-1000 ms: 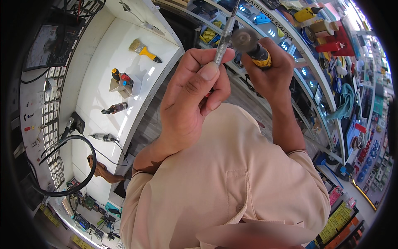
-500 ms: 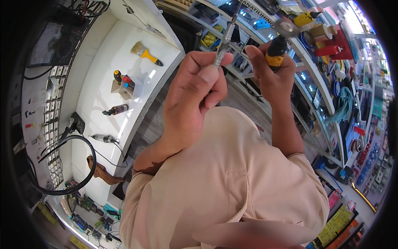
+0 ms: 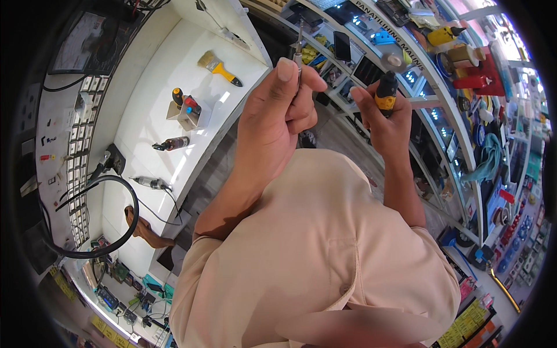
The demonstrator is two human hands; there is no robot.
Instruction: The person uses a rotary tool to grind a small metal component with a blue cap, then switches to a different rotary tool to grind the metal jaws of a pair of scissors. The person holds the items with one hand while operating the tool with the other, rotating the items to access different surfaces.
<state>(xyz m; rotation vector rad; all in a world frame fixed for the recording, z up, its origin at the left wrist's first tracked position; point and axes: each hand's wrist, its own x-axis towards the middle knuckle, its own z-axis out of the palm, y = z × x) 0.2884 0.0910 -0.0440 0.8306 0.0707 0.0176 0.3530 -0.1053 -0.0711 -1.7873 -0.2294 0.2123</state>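
My left hand [image 3: 270, 110] is raised in front of my chest, thumb and fingers closed around a slim screwdriver [image 3: 299, 46]. The metal shaft points up and away; the clear handle is mostly hidden in the fingers. To the right, my right hand [image 3: 390, 124] is closed around a tool with a yellow and black handle [image 3: 386, 95], held upright. A blurred greyish round piece [image 3: 393, 61] shows just beyond that tool's black end; whether it is joined on I cannot tell. The two hands are apart, with the two tools side by side.
On the white bench [image 3: 145, 130] at left lie a paintbrush [image 3: 220, 69], a small holder [image 3: 191, 116] with tools, a bottle [image 3: 171, 144] and a corded pen-like tool [image 3: 152, 182]. A black cable loop [image 3: 137, 217] hangs over it. Glass display shelves [image 3: 432, 87] stand at right.
My left hand has turned, and less of the screwdriver shows above its fingers. The yellow and black tool in my right hand has come lower and nearer. The surroundings have shifted slightly right.
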